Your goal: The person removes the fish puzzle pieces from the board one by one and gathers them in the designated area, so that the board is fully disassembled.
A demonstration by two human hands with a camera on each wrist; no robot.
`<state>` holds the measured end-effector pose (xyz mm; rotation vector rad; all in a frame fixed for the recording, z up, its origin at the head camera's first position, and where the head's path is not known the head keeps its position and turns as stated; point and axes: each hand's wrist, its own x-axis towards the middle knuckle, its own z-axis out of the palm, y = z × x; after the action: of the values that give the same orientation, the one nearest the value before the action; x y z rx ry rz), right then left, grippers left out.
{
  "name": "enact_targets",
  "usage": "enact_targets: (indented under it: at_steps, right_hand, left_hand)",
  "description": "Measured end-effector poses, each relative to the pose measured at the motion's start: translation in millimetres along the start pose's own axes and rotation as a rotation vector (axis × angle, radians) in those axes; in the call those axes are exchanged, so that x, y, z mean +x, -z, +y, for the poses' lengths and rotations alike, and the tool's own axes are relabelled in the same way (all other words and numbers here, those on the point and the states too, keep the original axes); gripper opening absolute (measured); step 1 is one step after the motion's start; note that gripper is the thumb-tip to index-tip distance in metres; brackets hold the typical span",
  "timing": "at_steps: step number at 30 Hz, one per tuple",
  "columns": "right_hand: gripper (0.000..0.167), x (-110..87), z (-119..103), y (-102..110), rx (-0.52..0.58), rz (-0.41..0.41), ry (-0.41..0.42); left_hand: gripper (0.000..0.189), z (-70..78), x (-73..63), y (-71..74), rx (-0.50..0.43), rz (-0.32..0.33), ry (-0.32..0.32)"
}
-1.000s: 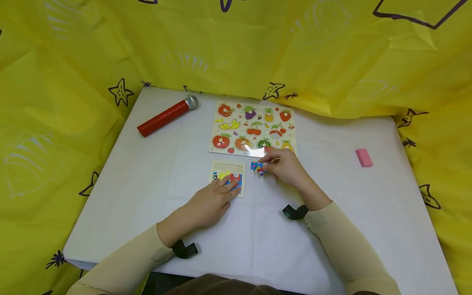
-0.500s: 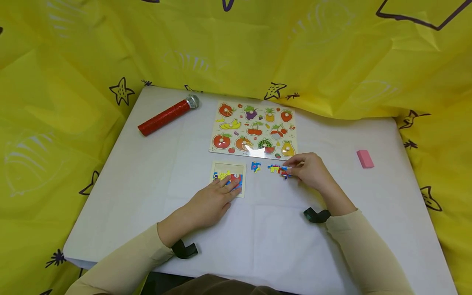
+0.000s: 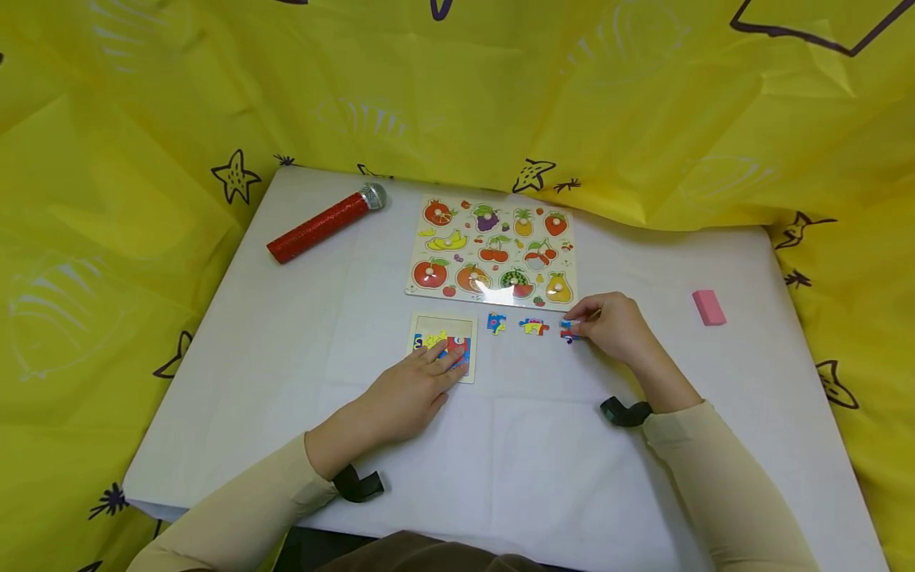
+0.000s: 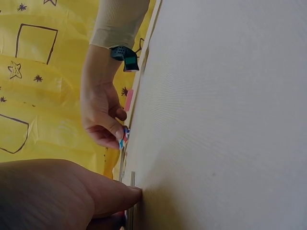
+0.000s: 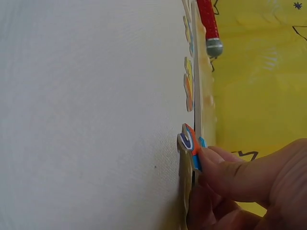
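Observation:
My left hand (image 3: 406, 394) rests with its fingers straight across the lower part of a small wooden jigsaw tray (image 3: 445, 325). Blue, yellow and red pieces lie in that part, partly covered by the fingers; the tray's upper part shows bare wood. In the left wrist view, the left thumb (image 4: 112, 194) lies at the tray's edge. My right hand (image 3: 613, 327) pinches a blue and red jigsaw piece (image 5: 192, 143) between thumb and fingers, tilted up at the tabletop. To its left lie a yellow and red piece (image 3: 533, 326) and a blue and yellow piece (image 3: 496, 323), apart from each other.
Behind the tray lies a wooden fruit peg puzzle (image 3: 492, 253). A red toy microphone (image 3: 325, 225) is at the back left, a pink block (image 3: 708, 307) at the right. Yellow patterned cloth (image 3: 457, 95) hangs around the white table (image 3: 286, 357).
My right hand has moved right, from beside the tray, spreading the pieces out: two now lie separately on the table and one stays in the fingers. The left hand has stayed put.

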<state>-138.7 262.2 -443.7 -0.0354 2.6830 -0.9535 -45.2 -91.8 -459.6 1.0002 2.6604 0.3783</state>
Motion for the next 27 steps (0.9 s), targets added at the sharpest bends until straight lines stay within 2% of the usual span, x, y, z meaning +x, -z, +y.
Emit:
enact_targets:
  at_steps: [18, 22, 27]
  right_hand:
    - [0.009, 0.5, 0.1, -7.8, -0.092, 0.051, -0.022]
    - [0.012, 0.1, -1.5, -8.1, -0.119, 0.072, 0.019]
    - [0.013, -1.8, -6.8, -8.6, -0.120, 0.079, 0.051]
  left_hand:
    - [0.050, 7.4, 1.7, -6.2, 0.159, 0.054, -0.017]
    - [0.048, 7.3, 2.2, -3.3, 0.145, 0.059, -0.017]
    - [0.045, 5.7, 2.0, 0.0, 0.080, 0.074, -0.018]
